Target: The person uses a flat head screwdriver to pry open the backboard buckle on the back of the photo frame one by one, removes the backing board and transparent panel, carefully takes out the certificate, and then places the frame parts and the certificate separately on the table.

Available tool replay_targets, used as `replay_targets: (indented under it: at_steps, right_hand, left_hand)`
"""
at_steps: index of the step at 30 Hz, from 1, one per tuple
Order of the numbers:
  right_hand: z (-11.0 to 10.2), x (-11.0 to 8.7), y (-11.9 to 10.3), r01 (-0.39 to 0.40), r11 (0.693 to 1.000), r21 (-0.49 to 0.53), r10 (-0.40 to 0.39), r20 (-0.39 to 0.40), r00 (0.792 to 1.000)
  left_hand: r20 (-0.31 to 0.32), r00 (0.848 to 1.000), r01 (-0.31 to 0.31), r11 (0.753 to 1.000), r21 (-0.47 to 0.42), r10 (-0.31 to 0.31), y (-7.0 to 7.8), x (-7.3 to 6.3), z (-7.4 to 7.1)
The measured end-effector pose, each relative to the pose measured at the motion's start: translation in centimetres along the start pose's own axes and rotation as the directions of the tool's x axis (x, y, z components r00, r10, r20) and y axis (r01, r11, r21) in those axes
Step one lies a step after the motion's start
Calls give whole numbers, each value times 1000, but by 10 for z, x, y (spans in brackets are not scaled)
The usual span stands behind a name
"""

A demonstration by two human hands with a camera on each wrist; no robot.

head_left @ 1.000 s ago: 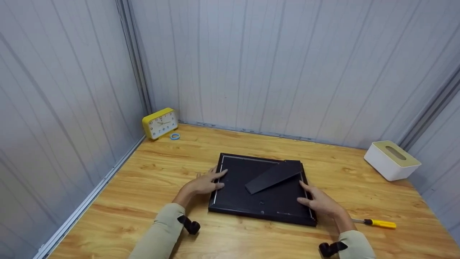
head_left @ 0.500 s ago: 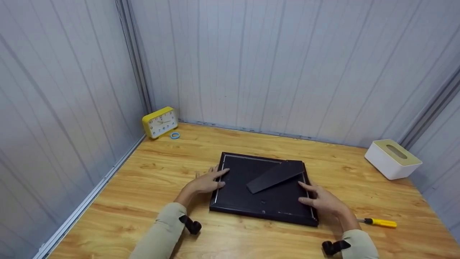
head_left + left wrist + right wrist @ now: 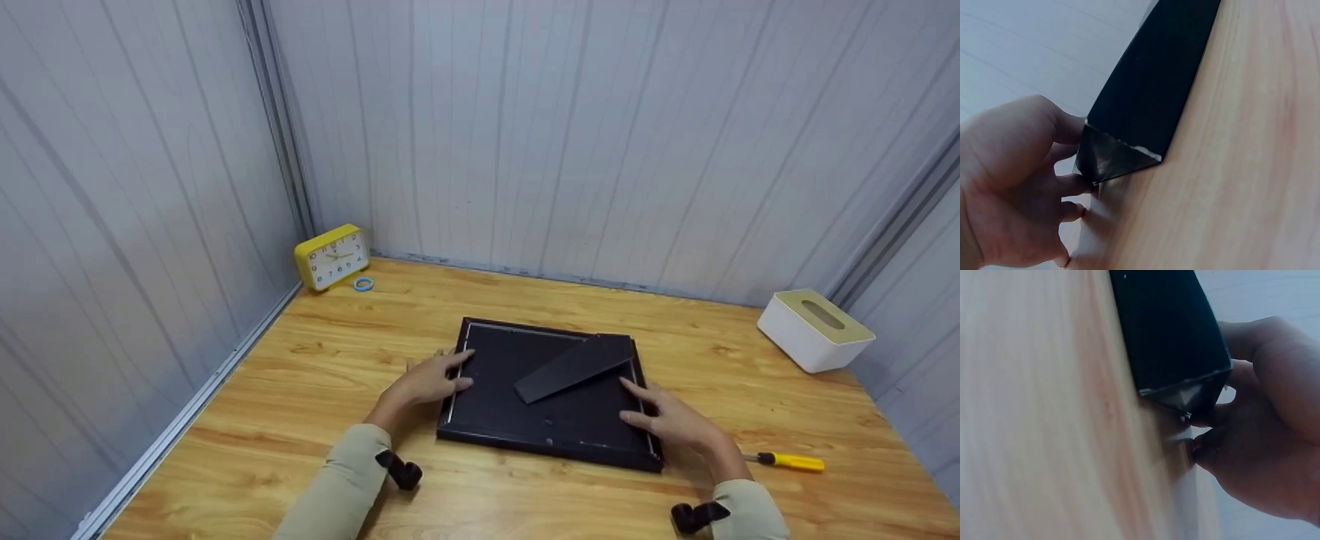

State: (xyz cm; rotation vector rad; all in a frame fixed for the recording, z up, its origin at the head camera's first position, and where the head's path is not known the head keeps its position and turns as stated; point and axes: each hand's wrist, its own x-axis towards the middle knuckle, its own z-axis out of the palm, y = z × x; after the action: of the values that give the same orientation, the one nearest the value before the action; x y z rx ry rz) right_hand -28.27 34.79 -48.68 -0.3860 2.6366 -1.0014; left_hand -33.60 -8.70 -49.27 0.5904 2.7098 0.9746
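Note:
A black picture frame (image 3: 495,409) lies back side up on the wooden table, its stand leg (image 3: 574,369) slanting across the upper right of the backing. My left hand (image 3: 424,382) grips the frame's left side, thumb and index finger over the top edge. On the opposite side my right hand (image 3: 675,420) holds the right edge the same way. In the left wrist view, the other fingers curl at the frame's corner (image 3: 1120,152), close to the table. The right wrist view has fingers bent around the near corner (image 3: 1185,391). The frame's front is hidden.
A screwdriver (image 3: 795,461) with a yellow handle lies right of my right hand. At the back left stand a yellow alarm clock (image 3: 334,259) and a small blue ring (image 3: 363,284). A white tissue box (image 3: 814,334) sits at the back right. Panel walls border the table (image 3: 360,337).
The picture frame and both hands have shifted very slightly to the right. Both hands keep their hold on its sides.

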Motion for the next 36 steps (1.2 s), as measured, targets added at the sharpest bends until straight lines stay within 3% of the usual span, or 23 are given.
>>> replay_targets:
  at_steps: [8, 20, 32, 36]
  right_hand:
    - [0, 1, 1, -6, 1000, 3, 6, 8, 1000]
    - [-2, -3, 2, 13, 1000, 6, -13, 25, 1000]
    - [0, -2, 4, 44, 999, -23, -44, 25, 999]
    - [-5, -3, 1, 13, 1000, -8, -12, 22, 1000]
  left_hand:
    - [-10, 1000, 6, 999, 51, -6, -1, 1, 5]
    - [9, 1000, 3, 999, 37, -4, 2, 2, 7]
    - [-31, 1000, 5, 999, 51, -4, 2, 2, 6]
    - [-30, 1000, 7, 998, 65, -5, 0, 3, 5]
